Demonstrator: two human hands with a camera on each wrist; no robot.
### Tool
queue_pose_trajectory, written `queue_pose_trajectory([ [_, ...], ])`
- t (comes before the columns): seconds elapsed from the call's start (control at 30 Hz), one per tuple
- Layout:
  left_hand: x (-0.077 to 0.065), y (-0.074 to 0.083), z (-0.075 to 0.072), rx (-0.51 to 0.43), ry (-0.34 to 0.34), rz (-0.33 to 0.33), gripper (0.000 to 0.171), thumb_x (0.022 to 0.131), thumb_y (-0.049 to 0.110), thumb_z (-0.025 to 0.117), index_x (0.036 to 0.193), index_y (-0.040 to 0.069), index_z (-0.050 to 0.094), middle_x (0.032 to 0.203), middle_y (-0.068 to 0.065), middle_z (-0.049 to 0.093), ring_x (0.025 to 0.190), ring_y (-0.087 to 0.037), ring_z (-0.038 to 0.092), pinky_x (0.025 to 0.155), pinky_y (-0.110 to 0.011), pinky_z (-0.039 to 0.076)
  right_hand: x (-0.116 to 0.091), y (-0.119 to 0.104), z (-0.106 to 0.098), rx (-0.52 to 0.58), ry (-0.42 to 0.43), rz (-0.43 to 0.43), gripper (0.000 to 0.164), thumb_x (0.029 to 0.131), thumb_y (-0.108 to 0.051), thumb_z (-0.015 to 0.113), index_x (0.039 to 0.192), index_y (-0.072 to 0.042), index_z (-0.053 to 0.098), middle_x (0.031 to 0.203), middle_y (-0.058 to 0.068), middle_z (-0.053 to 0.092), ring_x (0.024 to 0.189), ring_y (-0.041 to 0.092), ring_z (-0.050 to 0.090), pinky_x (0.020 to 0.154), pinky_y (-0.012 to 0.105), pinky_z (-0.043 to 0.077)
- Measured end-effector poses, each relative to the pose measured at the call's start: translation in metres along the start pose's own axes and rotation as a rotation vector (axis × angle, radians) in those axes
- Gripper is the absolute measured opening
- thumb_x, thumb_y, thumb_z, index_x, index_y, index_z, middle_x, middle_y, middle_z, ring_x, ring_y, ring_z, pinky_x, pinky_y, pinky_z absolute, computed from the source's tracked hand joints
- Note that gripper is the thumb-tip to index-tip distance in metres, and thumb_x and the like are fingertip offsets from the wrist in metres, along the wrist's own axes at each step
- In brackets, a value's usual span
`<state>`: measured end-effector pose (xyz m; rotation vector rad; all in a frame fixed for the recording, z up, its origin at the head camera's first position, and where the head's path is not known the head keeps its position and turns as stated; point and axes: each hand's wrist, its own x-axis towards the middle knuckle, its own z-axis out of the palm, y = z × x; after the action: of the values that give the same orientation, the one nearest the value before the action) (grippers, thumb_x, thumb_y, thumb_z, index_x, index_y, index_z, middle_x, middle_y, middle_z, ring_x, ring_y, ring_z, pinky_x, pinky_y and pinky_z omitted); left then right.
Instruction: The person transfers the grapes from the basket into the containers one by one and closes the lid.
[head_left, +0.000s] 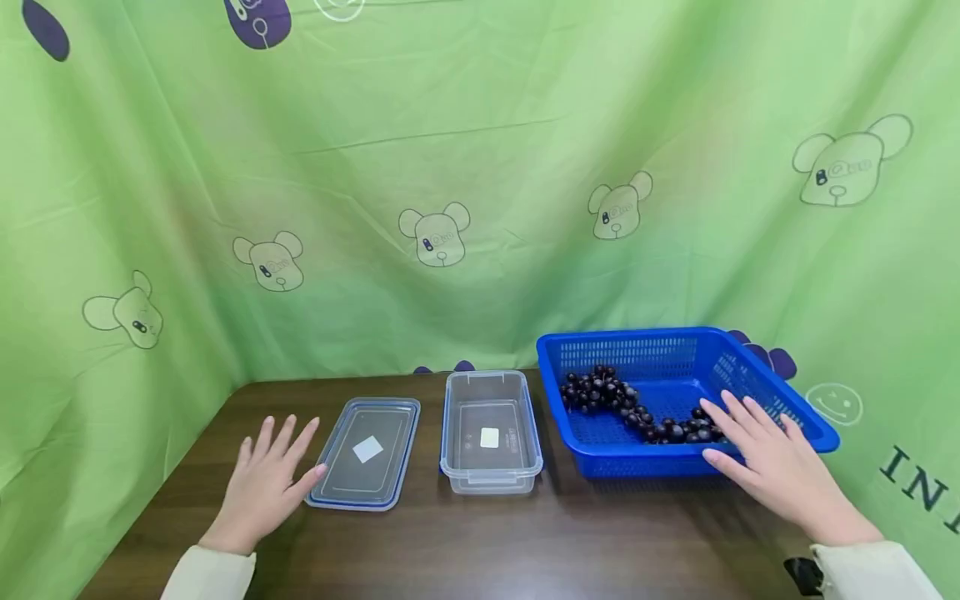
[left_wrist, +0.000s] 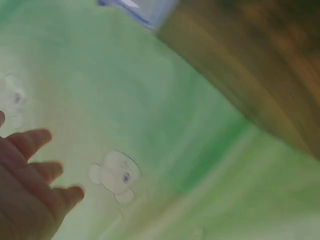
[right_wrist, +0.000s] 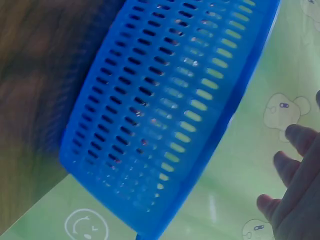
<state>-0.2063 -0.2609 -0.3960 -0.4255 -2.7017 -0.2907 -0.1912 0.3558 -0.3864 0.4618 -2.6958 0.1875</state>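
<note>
My left hand [head_left: 258, 483], fingers spread, hovers at the left edge of a clear lid [head_left: 345, 467] with a blue seal and a white label. Its thumb overlaps the lid's side in the head view. To the right stands a clear plastic container [head_left: 491, 479] with no lid on it. A blue basket [head_left: 622, 461] at the right holds a bunch of dark grapes [head_left: 600, 392]. Over the basket's front right part is my right hand [head_left: 776, 467], its fingers apart and holding nothing. The right wrist view shows the basket's slotted wall [right_wrist: 150, 100] beside that hand's fingertips.
Everything stands on a dark wooden table [head_left: 480, 550]. A green curtain [head_left: 510, 150] printed with bear heads hangs behind and along both sides. The basket's back right corner lies close to it.
</note>
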Motion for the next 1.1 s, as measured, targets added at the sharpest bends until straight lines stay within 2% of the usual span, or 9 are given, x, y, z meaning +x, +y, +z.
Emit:
queue_pose_trajectory([
  [0.17, 0.023, 0.025, 0.007, -0.293, -0.010, 0.002, 0.065, 0.093, 0.027, 0.060, 0.147, -0.001, 0.034, 0.146, -0.024, 0.038, 0.134, -0.054, 0.024, 0.103, -0.070, 0.020, 0.012, -0.003, -0.010, 0.053, 0.010, 0.018, 0.070, 0.097, -0.037, 0.051, 0.155, -0.018, 0.016, 0.152, 0.025, 0.026, 0.143, 0.040, 0.013, 0.112, 0.056, -0.009],
  [0.27, 0.036, 0.041, 0.017, -0.490, -0.054, 0.008, 0.065, 0.093, 0.021, 0.061, 0.147, -0.003, 0.032, 0.147, -0.024, 0.037, 0.134, -0.050, 0.027, 0.105, -0.063, 0.025, 0.019, -0.007, -0.016, 0.084, 0.020, 0.027, 0.065, 0.098, -0.036, 0.052, 0.152, -0.011, 0.027, 0.146, 0.028, 0.034, 0.137, 0.046, 0.026, 0.111, 0.063, 0.002],
  [0.37, 0.048, 0.054, 0.028, -0.585, -0.111, 0.014, 0.062, 0.093, 0.017, 0.061, 0.146, -0.003, 0.035, 0.145, -0.025, 0.040, 0.133, -0.045, 0.034, 0.106, -0.058, 0.030, 0.027, -0.008, -0.020, 0.114, 0.013, 0.034, 0.059, 0.098, -0.033, 0.051, 0.147, -0.003, 0.036, 0.141, 0.031, 0.040, 0.130, 0.049, 0.034, 0.107, 0.067, 0.011],
  [0.47, 0.060, 0.065, 0.037, -0.585, -0.159, 0.020, 0.059, 0.094, 0.016, 0.059, 0.145, -0.003, 0.037, 0.142, -0.025, 0.043, 0.129, -0.042, 0.042, 0.105, -0.055, 0.033, 0.031, -0.009, -0.023, 0.142, 0.006, 0.038, 0.054, 0.099, -0.031, 0.051, 0.142, 0.001, 0.042, 0.138, 0.031, 0.043, 0.125, 0.052, 0.039, 0.101, 0.070, 0.020],
  [0.63, 0.081, 0.081, 0.050, -0.597, -0.252, 0.016, 0.059, 0.095, 0.019, 0.057, 0.146, -0.001, 0.036, 0.145, -0.022, 0.040, 0.131, -0.040, 0.041, 0.107, -0.054, 0.031, 0.034, -0.006, -0.025, 0.221, -0.034, 0.082, 0.053, 0.101, -0.030, 0.047, 0.142, 0.003, 0.041, 0.136, 0.032, 0.045, 0.121, 0.054, 0.041, 0.094, 0.069, 0.031],
  [0.67, 0.085, 0.084, 0.053, -0.605, -0.270, 0.005, 0.059, 0.096, 0.020, 0.057, 0.146, 0.000, 0.035, 0.146, -0.021, 0.040, 0.133, -0.039, 0.037, 0.108, -0.053, 0.030, 0.034, -0.005, -0.026, 0.244, -0.050, 0.098, 0.053, 0.102, -0.030, 0.046, 0.143, 0.003, 0.040, 0.137, 0.033, 0.044, 0.122, 0.054, 0.040, 0.093, 0.069, 0.032],
  [0.83, 0.101, 0.095, 0.069, -0.607, -0.313, -0.037, 0.059, 0.095, 0.021, 0.056, 0.147, 0.002, 0.036, 0.144, -0.023, 0.042, 0.131, -0.039, 0.040, 0.106, -0.053, 0.033, 0.038, -0.001, -0.025, 0.355, -0.111, 0.180, 0.056, 0.104, -0.033, 0.037, 0.146, 0.003, 0.033, 0.141, 0.036, 0.037, 0.126, 0.057, 0.033, 0.095, 0.071, 0.028],
  [0.97, 0.109, 0.099, 0.081, -0.509, -0.323, -0.043, 0.057, 0.094, 0.021, 0.056, 0.144, 0.000, 0.040, 0.138, -0.024, 0.049, 0.128, -0.043, 0.043, 0.104, -0.054, 0.035, 0.041, 0.000, -0.022, 0.410, -0.116, 0.213, 0.056, 0.104, -0.034, 0.035, 0.146, 0.004, 0.033, 0.141, 0.035, 0.036, 0.126, 0.057, 0.032, 0.094, 0.072, 0.028],
  [1.1, 0.113, 0.104, 0.090, -0.335, -0.339, 0.022, 0.054, 0.095, 0.025, 0.055, 0.141, 0.000, 0.045, 0.135, -0.021, 0.053, 0.132, -0.045, 0.036, 0.106, -0.058, 0.030, 0.040, 0.000, -0.019, 0.421, -0.130, 0.217, 0.055, 0.103, -0.032, 0.042, 0.143, 0.006, 0.036, 0.135, 0.036, 0.044, 0.120, 0.056, 0.042, 0.089, 0.069, 0.037],
])
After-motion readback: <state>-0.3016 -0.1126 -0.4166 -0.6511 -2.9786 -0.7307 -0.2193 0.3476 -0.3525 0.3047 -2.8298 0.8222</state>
